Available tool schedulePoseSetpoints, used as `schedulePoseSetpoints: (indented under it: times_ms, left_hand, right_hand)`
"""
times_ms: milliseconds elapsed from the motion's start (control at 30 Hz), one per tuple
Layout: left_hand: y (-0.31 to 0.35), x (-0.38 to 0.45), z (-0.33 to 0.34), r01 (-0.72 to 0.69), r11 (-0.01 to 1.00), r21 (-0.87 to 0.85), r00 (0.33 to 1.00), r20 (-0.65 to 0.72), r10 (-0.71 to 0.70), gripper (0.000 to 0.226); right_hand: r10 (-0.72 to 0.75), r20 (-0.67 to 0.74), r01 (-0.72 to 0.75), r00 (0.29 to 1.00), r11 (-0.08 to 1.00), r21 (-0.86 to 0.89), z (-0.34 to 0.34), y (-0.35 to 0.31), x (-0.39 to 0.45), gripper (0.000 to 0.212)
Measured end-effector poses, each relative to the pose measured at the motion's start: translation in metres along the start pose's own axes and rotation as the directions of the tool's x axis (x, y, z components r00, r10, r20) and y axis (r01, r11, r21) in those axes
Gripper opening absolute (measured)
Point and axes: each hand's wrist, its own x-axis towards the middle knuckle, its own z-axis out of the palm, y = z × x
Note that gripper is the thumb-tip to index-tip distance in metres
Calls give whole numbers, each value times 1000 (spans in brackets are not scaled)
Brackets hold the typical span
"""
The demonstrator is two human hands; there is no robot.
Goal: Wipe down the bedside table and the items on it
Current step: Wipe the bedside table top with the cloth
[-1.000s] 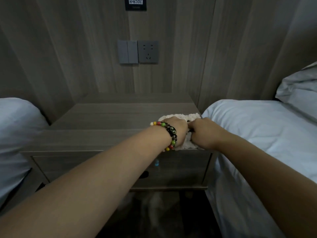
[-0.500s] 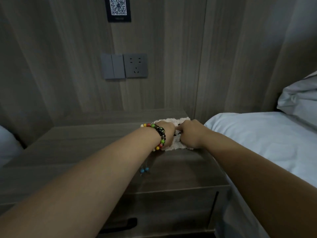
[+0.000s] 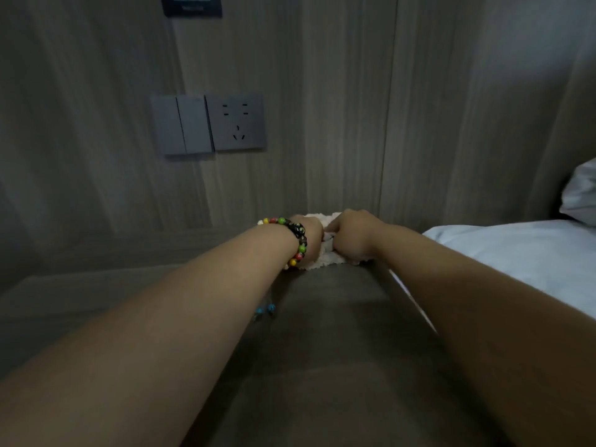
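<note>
White cloth [image 3: 325,261], far right corner of surface [image 3: 322,333], beside bed [image 3: 516,253]: being gripped by curled fingers of left hand [image 3: 308,240] and right hand [image 3: 353,235]; flat, even pressure is being advised, probably, along the wall edge

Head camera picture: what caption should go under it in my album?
Both hands, left hand and right hand, hold a white cloth on the bedside table near the wall.
</note>
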Motion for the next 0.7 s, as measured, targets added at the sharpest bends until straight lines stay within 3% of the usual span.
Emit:
schedulePoseSetpoints:
  times_ms: [167, 367, 533, 700]
  left_hand:
    - [-5, 21, 0, -6, 999, 33, 1000, -6, 6, 59]
    - [-32, 32, 13, 5, 996, -89, 997, -77, -11, 47]
    - [-55, 19, 15, 40, 998, -54, 998, -45, -43, 47]
    - [-75, 0, 19, 92, 994, -60, 995, -38, -94, 30]
  right_hand:
    - [6, -38, -4, 999, 999, 48, 2, 3, 27, 50]
    - [-25, -11, 26, 1000, 996, 91, 5, -7, 36, 49]
    - [-80, -16, 80, 997, 995, 64, 12, -37, 46, 52]
    - [-112, 1, 112, 994, 994, -6, 16, -60, 45, 44]
